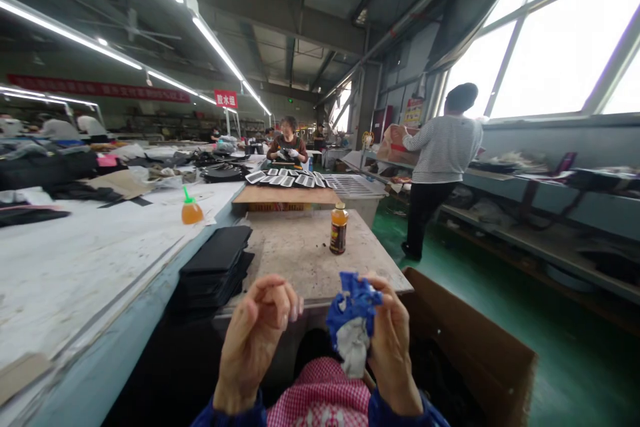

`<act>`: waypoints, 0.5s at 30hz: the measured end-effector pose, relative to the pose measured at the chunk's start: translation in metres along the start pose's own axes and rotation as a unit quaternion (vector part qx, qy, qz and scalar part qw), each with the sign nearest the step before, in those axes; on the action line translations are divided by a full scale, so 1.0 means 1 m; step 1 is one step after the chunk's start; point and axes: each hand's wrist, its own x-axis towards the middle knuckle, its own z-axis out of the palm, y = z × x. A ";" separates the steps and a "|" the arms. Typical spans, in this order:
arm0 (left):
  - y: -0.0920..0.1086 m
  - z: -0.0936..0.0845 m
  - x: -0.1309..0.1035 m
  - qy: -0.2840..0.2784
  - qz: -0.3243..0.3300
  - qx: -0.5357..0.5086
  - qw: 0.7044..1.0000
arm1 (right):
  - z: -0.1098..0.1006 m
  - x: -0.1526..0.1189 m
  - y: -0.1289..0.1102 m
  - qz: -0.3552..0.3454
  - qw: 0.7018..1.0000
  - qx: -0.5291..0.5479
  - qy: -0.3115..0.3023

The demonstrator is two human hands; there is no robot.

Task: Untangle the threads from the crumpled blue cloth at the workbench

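Note:
My right hand (393,340) grips a crumpled blue-and-white work glove (354,320), pinched between thumb and fingers in front of my lap. Its upper part is blue and ragged, its lower part greyish white. To the left of it, my left hand (260,333) is raised with nothing in it, the fingers loosely bent and apart. Beyond both hands stands a worn board-topped table (290,260). On it a bottle of amber liquid (339,229) is upright. A stack of black flat pieces (215,267) lies at the table's left side, beyond my left hand.
A long white-topped bench (115,267) runs along the left, bearing a small amber squeeze bottle with green nozzle (191,207). An open cardboard box (480,340) stands at my right. A co-worker (445,140) stands by the shelves; another person (289,147) works ahead behind white-framed pieces (287,179).

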 end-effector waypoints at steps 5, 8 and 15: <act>-0.013 0.012 -0.001 0.097 -0.030 0.054 0.993 | 0.027 -0.014 -0.001 0.002 0.988 -0.106 -0.108; -0.013 0.011 -0.004 0.115 -0.030 0.179 0.977 | 0.034 -0.015 0.003 -0.004 0.978 -0.158 -0.136; -0.016 0.005 -0.007 0.029 0.035 0.398 0.916 | 0.023 -0.005 0.013 -0.087 0.917 -0.330 -0.206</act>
